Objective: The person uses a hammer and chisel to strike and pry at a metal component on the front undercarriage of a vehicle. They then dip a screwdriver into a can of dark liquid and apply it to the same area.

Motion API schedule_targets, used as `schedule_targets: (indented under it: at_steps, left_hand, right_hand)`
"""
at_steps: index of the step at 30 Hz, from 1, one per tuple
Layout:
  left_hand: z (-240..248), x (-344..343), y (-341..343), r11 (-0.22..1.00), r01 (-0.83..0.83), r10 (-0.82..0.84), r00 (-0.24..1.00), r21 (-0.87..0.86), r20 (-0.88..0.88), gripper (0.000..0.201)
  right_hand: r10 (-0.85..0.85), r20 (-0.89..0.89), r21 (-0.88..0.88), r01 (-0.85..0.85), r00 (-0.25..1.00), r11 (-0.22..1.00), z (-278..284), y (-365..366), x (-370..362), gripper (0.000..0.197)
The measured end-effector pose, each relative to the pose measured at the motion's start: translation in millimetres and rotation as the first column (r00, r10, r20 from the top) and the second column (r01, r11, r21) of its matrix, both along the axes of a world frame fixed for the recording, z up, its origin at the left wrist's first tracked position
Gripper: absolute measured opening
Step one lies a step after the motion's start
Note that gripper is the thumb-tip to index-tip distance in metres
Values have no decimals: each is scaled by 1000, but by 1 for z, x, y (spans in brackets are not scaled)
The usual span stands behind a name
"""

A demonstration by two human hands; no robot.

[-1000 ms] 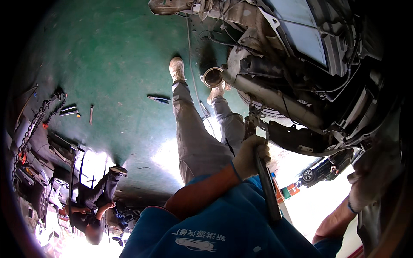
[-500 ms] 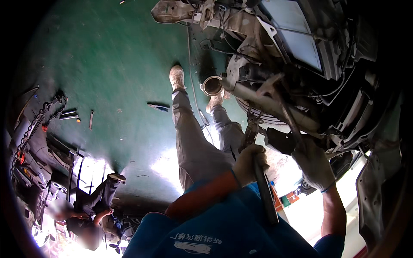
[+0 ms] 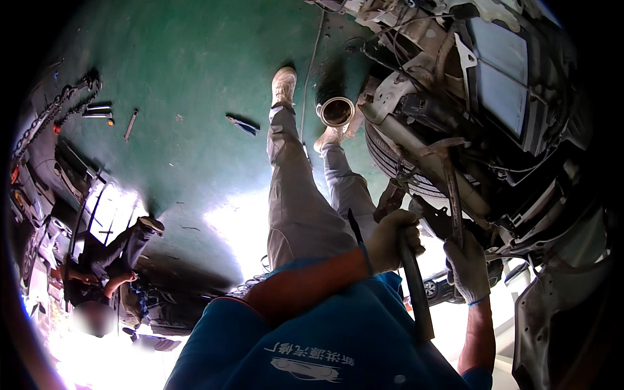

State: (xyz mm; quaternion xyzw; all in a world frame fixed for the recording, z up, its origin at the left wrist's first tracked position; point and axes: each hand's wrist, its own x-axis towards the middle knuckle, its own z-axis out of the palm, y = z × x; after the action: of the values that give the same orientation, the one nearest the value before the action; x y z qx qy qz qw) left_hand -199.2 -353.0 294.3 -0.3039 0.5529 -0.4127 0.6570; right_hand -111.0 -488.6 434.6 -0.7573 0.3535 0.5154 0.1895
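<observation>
The green floor (image 3: 188, 84) takes the largest part of the view; on its right side stands the front of a car (image 3: 481, 130) with its inner parts exposed, and below these a wheel (image 3: 383, 153) is partly seen; the dark bar (image 3: 416, 296) is in front of the person's blue shirt (image 3: 305, 338); its long axis leans up and a little to the left, the lower end over the shirt, the upper end toward the wheel; whether it is joined to the rusty part (image 3: 390, 198) just beyond the hand, I cannot tell; the hammer (image 3: 453, 192) appears over the car front, its handle almost vertical in the view, its head farthest from the person and set crosswise; whether this head touches the car, I cannot tell; the left hand (image 3: 393, 240) has its fingers wrapped around the bar; the right hand (image 3: 468, 270) clasps the lower end of the hammer's handle; one second ago this right hand was far out at the right, blurred, and now it is near the left one; I judge this means that both tools are now brought together at one working place; smallest, the pliers (image 3: 243, 124) lie on the floor
</observation>
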Motion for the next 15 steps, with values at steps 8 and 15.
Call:
schedule_targets:
  at_steps: [8, 15]
  left_hand:
    - [8, 14, 3, 1000, 18, -18, 1000, 13, 8, 21]
    - [-1, 2, -6, 999, -41, 43, 995, -20, 88, 21]
  right_hand:
    - [28, -77, 1, -28, 997, 1000, -1, 16, 5, 17]
    - [866, 389, 182, -947, 315, 263, -12, -17, -15, 4]
